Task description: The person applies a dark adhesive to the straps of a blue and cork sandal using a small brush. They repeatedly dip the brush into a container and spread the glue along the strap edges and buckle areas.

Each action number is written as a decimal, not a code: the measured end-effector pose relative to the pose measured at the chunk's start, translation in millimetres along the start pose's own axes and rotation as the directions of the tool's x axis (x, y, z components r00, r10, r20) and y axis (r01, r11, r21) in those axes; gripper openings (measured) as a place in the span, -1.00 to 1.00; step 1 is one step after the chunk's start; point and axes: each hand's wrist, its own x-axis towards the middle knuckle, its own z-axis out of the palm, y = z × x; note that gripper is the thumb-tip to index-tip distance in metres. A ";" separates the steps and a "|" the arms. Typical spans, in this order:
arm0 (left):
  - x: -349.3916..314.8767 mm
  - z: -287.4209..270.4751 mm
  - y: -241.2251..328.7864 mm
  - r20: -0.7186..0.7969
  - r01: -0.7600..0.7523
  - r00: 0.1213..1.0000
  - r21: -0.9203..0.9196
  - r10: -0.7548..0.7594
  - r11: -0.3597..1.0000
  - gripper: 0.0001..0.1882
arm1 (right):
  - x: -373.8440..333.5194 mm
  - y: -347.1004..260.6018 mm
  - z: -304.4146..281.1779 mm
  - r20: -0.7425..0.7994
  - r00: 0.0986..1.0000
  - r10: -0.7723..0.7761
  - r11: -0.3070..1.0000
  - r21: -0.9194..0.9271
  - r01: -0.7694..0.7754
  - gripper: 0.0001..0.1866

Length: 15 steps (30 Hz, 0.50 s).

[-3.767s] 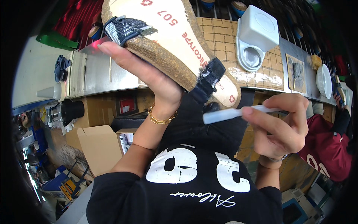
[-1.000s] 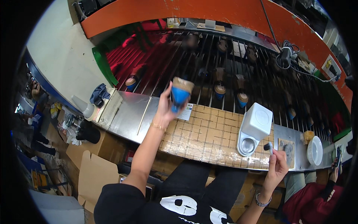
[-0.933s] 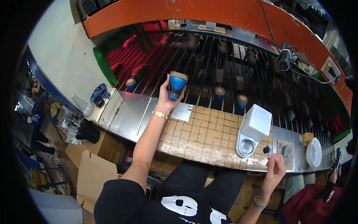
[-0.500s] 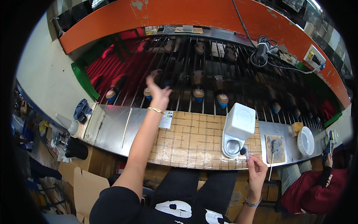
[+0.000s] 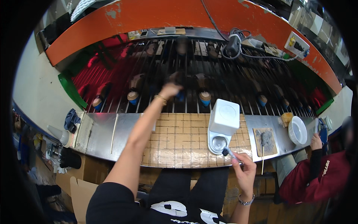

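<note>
My left hand [image 5: 170, 90] is stretched over the dark slatted conveyor [image 5: 233, 87], at a shoe [image 5: 176, 77] that looks mounted on a blue last; the fingers are blurred, so their grip does not show. Pinched in my right hand [image 5: 245, 172] is a small brush [image 5: 232, 153] with a dark tip and a pale handle. Its tip is beside the round cup [image 5: 219, 142] at the foot of a white dispenser [image 5: 225, 116]. This dispenser stands on a brown, tape-covered cardboard sheet [image 5: 181, 140] at the bench's front.
More shoes on blue lasts [image 5: 204, 98] lie along the conveyor. Right of the cardboard are a stained board [image 5: 265, 140] with a stick brush, a yellow sponge [image 5: 286, 118] and a white bowl [image 5: 297, 130]. A thin stick [image 5: 114, 134] lies left. A co-worker [image 5: 317, 179] sits at right.
My left hand has moved rightward along the conveyor to another shoe. The view has shifted, and the right hand still holds the brush near the dispenser's cup.
</note>
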 end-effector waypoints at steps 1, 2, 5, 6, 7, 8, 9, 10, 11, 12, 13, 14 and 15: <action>5.6 -25.9 26.5 0.383 0.409 0.880 -0.311 -0.281 0.858 -0.49 | -2.1 0.9 -14.3 -0.044 0.999 0.002 0.997 -0.072 -0.005 -0.76; -3.7 -51.8 39.8 0.407 0.475 0.873 -0.575 -0.270 0.667 -0.52 | -5.9 5.0 -26.1 -0.097 0.993 0.061 0.998 -0.028 -0.064 -0.76; -67.8 -86.6 95.5 0.311 0.311 0.939 -0.950 -0.148 -0.024 -0.41 | -5.7 10.5 -46.9 -0.191 0.978 0.081 0.985 -0.134 -0.108 -0.75; -97.2 -93.2 108.7 0.367 0.367 0.930 -0.930 0.023 -0.020 -0.27 | -2.9 16.6 -49.1 -0.209 0.976 0.063 0.972 -0.208 -0.107 -0.74; -124.6 -99.1 117.2 0.412 0.421 0.892 -0.907 0.185 -0.011 -0.13 | 2.3 13.6 -43.8 -0.224 0.972 0.076 0.964 -0.233 -0.130 -0.75; -148.3 -108.7 122.5 0.428 0.449 0.883 -0.889 0.193 -0.083 -0.05 | 9.4 11.4 -34.5 -0.196 0.979 0.064 0.963 -0.246 -0.112 -0.75; -164.9 -114.1 127.6 0.439 0.475 0.873 -0.864 0.214 -0.166 0.03 | 17.1 8.2 -26.8 -0.173 0.984 0.047 0.958 -0.271 -0.093 -0.75; -175.6 -119.5 131.3 0.479 0.536 0.841 -0.803 0.253 -0.261 0.13 | 22.4 9.0 -22.5 -0.143 0.990 -0.007 0.943 -0.331 -0.041 -0.75; -183.4 -125.5 147.1 0.477 0.512 0.859 -0.799 0.187 -0.315 -0.07 | 25.3 12.1 -19.6 -0.119 0.991 -0.054 0.921 -0.389 0.003 -0.75; -196.2 -122.1 140.7 0.495 0.470 0.867 -0.853 -0.064 -0.224 -0.22 | 29.7 13.4 -14.5 -0.090 0.991 -0.098 0.895 -0.443 0.049 -0.77; -207.2 -112.8 139.2 0.470 0.454 0.832 -0.882 -0.294 -0.124 -0.37 | 32.0 15.2 -14.3 -0.062 0.988 -0.143 0.855 -0.510 0.092 -0.78; -218.7 -111.9 141.7 0.499 0.458 0.822 -0.865 -0.274 -0.205 -0.57 | 31.1 15.3 -13.2 -0.040 0.982 -0.187 0.803 -0.582 0.129 -0.80; -232.4 -112.8 151.6 0.459 0.415 0.862 -0.883 -0.216 -0.221 -0.48 | 33.8 14.5 -11.1 -0.003 0.971 -0.239 0.743 -0.644 0.181 -0.81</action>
